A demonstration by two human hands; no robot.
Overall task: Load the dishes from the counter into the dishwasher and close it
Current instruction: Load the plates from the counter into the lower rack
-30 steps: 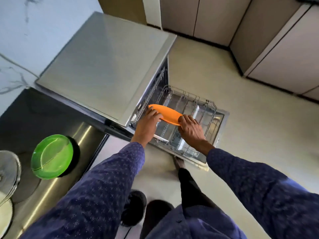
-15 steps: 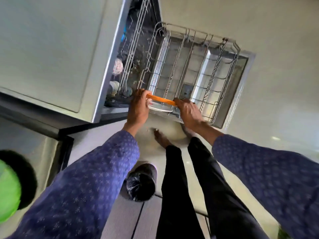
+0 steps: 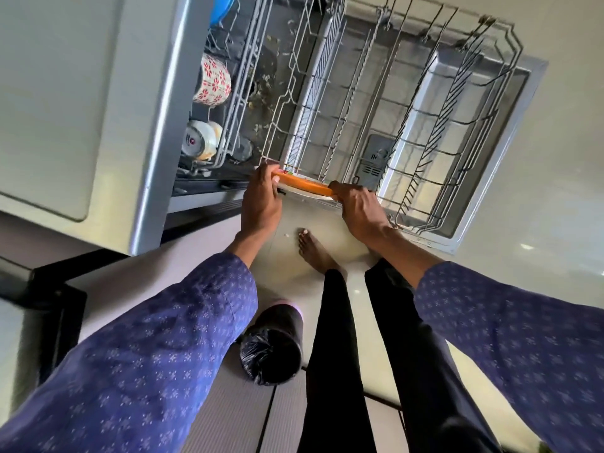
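An orange plate (image 3: 302, 184) stands on edge at the near end of the dishwasher's pulled-out lower wire rack (image 3: 425, 132). My left hand (image 3: 261, 201) grips its left rim and my right hand (image 3: 358, 207) grips its right rim. A white plate edge (image 3: 307, 195) shows just below the orange one. The dishwasher door (image 3: 536, 125) lies open under the rack. Inside the upper rack sit a red-flowered mug (image 3: 212, 80) and a white cup (image 3: 199, 140).
The grey dishwasher top (image 3: 65, 93) fills the left. A black-lined bin (image 3: 271, 351) stands on the floor by my legs. My bare foot (image 3: 312, 246) is just before the open door. A blue item (image 3: 220, 8) shows at the top of the upper rack.
My head has dropped closer to the rack. Both hands lowered the orange plate from flat above the rack to standing on edge at its near end. The counter's green plate left the view.
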